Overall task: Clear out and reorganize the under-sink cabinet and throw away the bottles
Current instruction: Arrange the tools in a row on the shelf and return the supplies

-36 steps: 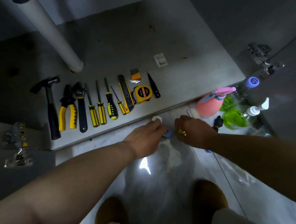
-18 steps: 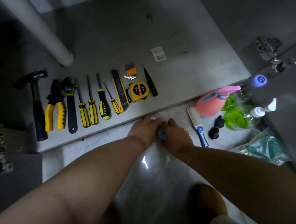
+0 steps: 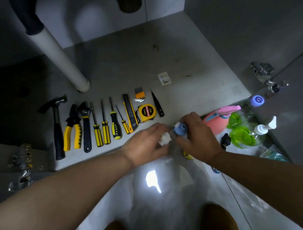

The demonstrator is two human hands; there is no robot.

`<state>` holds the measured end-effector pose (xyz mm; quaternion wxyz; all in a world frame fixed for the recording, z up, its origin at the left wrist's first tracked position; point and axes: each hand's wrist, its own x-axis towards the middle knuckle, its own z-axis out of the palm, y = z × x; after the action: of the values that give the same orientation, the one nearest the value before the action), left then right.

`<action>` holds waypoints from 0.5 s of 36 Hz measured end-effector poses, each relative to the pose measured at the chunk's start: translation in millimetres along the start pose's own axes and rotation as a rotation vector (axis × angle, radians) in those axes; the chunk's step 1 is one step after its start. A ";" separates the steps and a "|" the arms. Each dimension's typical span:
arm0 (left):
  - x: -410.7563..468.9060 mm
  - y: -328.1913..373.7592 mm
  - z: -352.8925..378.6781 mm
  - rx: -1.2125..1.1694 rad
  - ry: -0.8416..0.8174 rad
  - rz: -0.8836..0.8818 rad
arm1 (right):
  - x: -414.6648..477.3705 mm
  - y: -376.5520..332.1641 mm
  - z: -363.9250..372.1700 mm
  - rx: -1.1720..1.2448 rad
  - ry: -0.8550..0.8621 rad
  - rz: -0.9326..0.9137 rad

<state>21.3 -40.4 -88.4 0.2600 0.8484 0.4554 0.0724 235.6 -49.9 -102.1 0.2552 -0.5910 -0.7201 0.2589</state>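
Contents of under-sink cabinet, being viewed from above at its open front.

- A small blue piece (image 3: 180,129) with a white top is being pinched in the grip of the right hand (image 3: 198,139), just over the front edge of the cabinet floor (image 3: 145,60).
- A small white piece (image 3: 164,140), blurred, is being held in the curled grip of the left hand (image 3: 145,146), just beside the blue one.
- A row is being kept along the front edge, running towards the left corner: hammer (image 3: 57,128), pliers (image 3: 73,131), adjustable wrench (image 3: 86,127), four screwdrivers (image 3: 106,133), utility knife (image 3: 130,115) and tape measure (image 3: 146,112).
- Hex keys (image 3: 139,95) and a black probe (image 3: 157,104) are lying just behind the row.
- A white drain pipe (image 3: 59,56) is standing at the left of the cabinet floor.
- The bottles are being kept off the cabinet floor, on the room floor past its front right corner. They are a pink spray bottle (image 3: 214,122), a clear bottle with a blue cap (image 3: 257,100) and green-labelled bottles with white pump heads (image 3: 240,136). All are crowded together beside the open door (image 3: 291,120).
- A small black item (image 3: 225,140) is lying just in front of the pink spray bottle.
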 end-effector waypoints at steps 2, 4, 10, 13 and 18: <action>16.5 -2.6 -21.0 -0.024 0.134 -0.003 | 16.7 -10.0 -8.4 0.036 0.087 0.019; 34.6 -9.7 -39.9 -0.073 0.294 -0.044 | 35.4 -17.5 -14.1 0.066 0.148 0.053; 76.7 -60.0 -78.3 -0.256 0.463 -0.340 | 95.2 -24.8 -10.9 0.084 0.132 0.163; 88.0 -86.0 -89.3 -0.326 0.510 -0.411 | 122.1 -23.8 0.7 0.086 0.084 0.133; 97.3 -116.5 -100.1 -0.299 0.549 -0.478 | 163.6 -23.5 21.7 -0.016 0.074 0.044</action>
<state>-44.4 128.4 -73.1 0.2587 0.6203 0.6771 0.2996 176.2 105.5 -92.1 0.2712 -0.6181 -0.6989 0.2367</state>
